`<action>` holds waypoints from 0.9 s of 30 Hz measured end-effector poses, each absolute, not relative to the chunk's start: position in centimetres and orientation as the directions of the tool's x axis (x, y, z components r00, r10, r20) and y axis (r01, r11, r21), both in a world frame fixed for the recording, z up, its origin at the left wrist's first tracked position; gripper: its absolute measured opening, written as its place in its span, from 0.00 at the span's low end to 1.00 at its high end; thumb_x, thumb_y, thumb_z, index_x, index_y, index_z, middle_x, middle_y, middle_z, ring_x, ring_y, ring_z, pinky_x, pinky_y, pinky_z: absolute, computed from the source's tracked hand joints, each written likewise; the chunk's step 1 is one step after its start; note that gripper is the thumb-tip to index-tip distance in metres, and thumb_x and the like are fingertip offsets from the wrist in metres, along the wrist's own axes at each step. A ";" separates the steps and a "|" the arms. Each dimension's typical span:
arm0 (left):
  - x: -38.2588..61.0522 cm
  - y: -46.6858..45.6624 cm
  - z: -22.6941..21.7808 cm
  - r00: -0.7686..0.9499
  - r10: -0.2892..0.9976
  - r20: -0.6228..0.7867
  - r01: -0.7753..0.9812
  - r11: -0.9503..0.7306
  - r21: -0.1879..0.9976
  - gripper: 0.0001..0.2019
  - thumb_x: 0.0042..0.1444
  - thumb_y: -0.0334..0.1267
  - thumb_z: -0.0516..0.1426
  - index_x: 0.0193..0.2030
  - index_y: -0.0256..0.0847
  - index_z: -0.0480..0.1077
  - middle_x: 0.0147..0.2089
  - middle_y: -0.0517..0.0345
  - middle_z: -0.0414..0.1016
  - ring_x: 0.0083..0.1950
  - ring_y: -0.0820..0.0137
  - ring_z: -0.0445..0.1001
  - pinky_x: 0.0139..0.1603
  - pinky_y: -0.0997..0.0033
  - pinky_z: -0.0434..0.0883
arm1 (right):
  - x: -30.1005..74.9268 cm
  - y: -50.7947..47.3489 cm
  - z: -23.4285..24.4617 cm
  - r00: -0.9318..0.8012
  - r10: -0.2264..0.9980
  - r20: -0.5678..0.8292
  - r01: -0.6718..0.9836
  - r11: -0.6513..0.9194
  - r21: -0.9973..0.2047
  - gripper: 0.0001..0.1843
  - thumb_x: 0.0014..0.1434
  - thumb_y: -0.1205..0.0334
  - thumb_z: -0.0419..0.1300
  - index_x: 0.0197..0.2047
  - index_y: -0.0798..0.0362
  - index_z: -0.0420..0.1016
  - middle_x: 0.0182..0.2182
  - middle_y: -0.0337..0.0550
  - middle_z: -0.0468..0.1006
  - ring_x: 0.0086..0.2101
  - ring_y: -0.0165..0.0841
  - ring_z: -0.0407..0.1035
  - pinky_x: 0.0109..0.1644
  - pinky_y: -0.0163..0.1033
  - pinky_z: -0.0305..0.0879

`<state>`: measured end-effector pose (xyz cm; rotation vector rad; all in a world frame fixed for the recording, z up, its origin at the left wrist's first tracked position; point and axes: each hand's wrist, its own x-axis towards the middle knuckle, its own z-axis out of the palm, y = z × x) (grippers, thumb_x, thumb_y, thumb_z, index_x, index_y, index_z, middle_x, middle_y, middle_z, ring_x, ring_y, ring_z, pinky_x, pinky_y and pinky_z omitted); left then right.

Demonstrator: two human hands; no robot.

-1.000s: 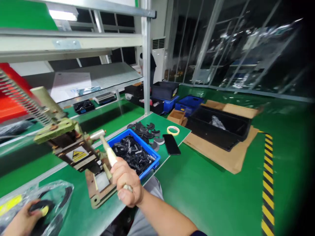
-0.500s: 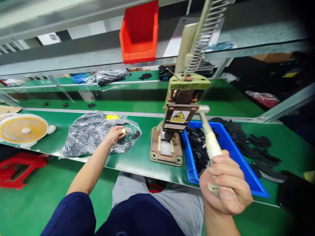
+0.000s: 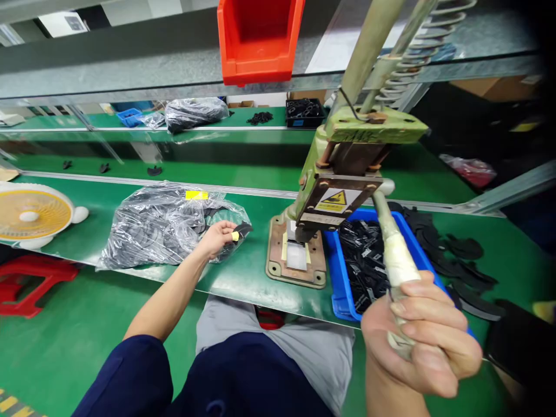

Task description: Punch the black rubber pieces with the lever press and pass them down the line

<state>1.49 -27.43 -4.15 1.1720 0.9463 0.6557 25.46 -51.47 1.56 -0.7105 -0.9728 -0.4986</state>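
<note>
My right hand is closed around the taped lever handle of an olive-green hand press standing on the green bench. The press base plate carries a pale pad under the ram. My left hand pinches a curved black part at the mouth of a clear plastic bag full of such parts; one fingertip wears a yellow cot. A blue bin of small black pieces sits right of the press.
Loose black curved parts lie right of the bin. A small yellow fan stands at the bench's left end, a red stool below it. A red bin hangs on the shelf above. My knees are under the bench edge.
The view swung from the right side of the room round to the bench. My left hand has drawn a black part out of the bag toward the press. My right hand stays on the lever.
</note>
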 end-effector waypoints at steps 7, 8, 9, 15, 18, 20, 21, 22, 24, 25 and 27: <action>3.9 -29.8 -4.0 0.660 0.740 0.128 0.204 -0.341 0.918 0.04 0.52 0.36 0.63 0.33 0.38 0.78 0.54 0.47 0.75 0.61 0.59 0.71 0.64 0.59 0.65 | 25.7 -51.8 1.4 0.465 -0.036 0.885 0.692 0.637 -0.338 0.11 0.49 0.60 0.52 0.18 0.50 0.56 0.19 0.35 0.65 0.30 0.32 0.68 0.50 0.52 0.65; 4.2 -30.0 -4.1 0.644 0.746 0.172 0.217 -0.393 0.894 0.03 0.53 0.35 0.62 0.31 0.39 0.77 0.56 0.48 0.73 0.63 0.59 0.69 0.65 0.59 0.64 | 25.7 -51.9 1.3 0.464 -0.030 0.885 0.694 0.633 -0.342 0.10 0.49 0.60 0.52 0.19 0.50 0.57 0.20 0.35 0.65 0.31 0.32 0.68 0.51 0.52 0.65; 4.4 -30.2 -4.4 0.625 0.758 0.187 0.226 -0.405 0.886 0.03 0.53 0.35 0.61 0.31 0.39 0.76 0.55 0.48 0.73 0.63 0.59 0.69 0.65 0.59 0.65 | 25.7 -51.9 1.2 0.463 -0.027 0.886 0.695 0.631 -0.344 0.10 0.50 0.61 0.51 0.20 0.50 0.57 0.20 0.35 0.65 0.31 0.32 0.68 0.52 0.52 0.65; 5.6 -31.0 -4.8 0.688 0.720 -0.094 0.190 -0.054 0.980 0.10 0.52 0.35 0.59 0.41 0.37 0.75 0.39 0.53 0.79 0.41 0.67 0.78 0.48 0.65 0.74 | 25.5 -52.2 1.0 0.460 0.000 0.888 0.679 0.645 -0.352 0.06 0.50 0.63 0.51 0.23 0.50 0.59 0.23 0.36 0.65 0.34 0.33 0.68 0.55 0.52 0.64; 6.8 -31.3 -3.9 0.720 0.667 -0.192 0.164 0.105 0.981 0.15 0.49 0.36 0.60 0.44 0.36 0.76 0.43 0.51 0.80 0.42 0.67 0.78 0.46 0.66 0.76 | 25.3 -52.3 1.1 0.469 0.007 0.883 0.674 0.643 -0.364 0.05 0.51 0.63 0.51 0.24 0.50 0.61 0.23 0.36 0.65 0.35 0.33 0.68 0.56 0.53 0.63; 8.0 -31.4 -3.4 0.703 0.676 -0.220 0.139 0.173 0.975 0.14 0.48 0.39 0.63 0.41 0.35 0.75 0.39 0.52 0.79 0.37 0.69 0.78 0.39 0.68 0.77 | 25.2 -52.3 1.2 0.471 0.014 0.882 0.668 0.647 -0.367 0.05 0.51 0.63 0.51 0.24 0.50 0.61 0.23 0.36 0.65 0.35 0.33 0.67 0.55 0.53 0.63; 8.8 -31.4 -3.3 0.682 0.700 -0.213 0.127 0.174 0.977 0.15 0.47 0.40 0.66 0.40 0.35 0.74 0.36 0.54 0.78 0.33 0.71 0.77 0.34 0.71 0.76 | 25.2 -52.3 1.2 0.474 0.018 0.881 0.664 0.650 -0.370 0.05 0.51 0.63 0.51 0.25 0.50 0.62 0.24 0.36 0.66 0.35 0.33 0.67 0.55 0.53 0.63; 9.5 -31.4 -3.4 0.657 0.726 -0.201 0.116 0.166 0.979 0.18 0.44 0.41 0.68 0.40 0.35 0.72 0.33 0.57 0.77 0.29 0.73 0.75 0.30 0.74 0.74 | 25.2 -52.3 1.2 0.476 0.021 0.879 0.660 0.652 -0.373 0.05 0.51 0.62 0.51 0.25 0.49 0.62 0.24 0.35 0.66 0.34 0.33 0.67 0.55 0.53 0.63; 11.1 -31.3 -3.6 0.621 0.758 -0.198 0.103 0.172 0.980 0.25 0.38 0.38 0.72 0.43 0.37 0.69 0.29 0.63 0.75 0.25 0.76 0.72 0.25 0.77 0.71 | 25.3 -52.4 1.2 0.477 0.033 0.878 0.655 0.654 -0.380 0.05 0.52 0.62 0.52 0.25 0.49 0.63 0.24 0.35 0.66 0.34 0.33 0.67 0.56 0.53 0.63; 11.9 -31.2 -3.7 0.611 0.763 -0.213 0.099 0.193 0.976 0.28 0.37 0.36 0.73 0.45 0.37 0.68 0.28 0.65 0.75 0.24 0.76 0.72 0.24 0.78 0.71 | 25.3 -52.4 1.2 0.477 0.041 0.878 0.653 0.651 -0.386 0.05 0.52 0.62 0.52 0.25 0.49 0.63 0.24 0.35 0.67 0.34 0.33 0.67 0.56 0.53 0.63; 13.1 -31.1 -3.9 0.597 0.758 -0.264 0.116 0.244 0.963 0.29 0.36 0.34 0.74 0.45 0.36 0.67 0.26 0.66 0.74 0.23 0.76 0.72 0.23 0.78 0.72 | 25.3 -52.6 1.1 0.473 0.061 0.879 0.653 0.645 -0.397 0.05 0.52 0.62 0.52 0.26 0.49 0.64 0.25 0.35 0.67 0.35 0.34 0.67 0.56 0.54 0.63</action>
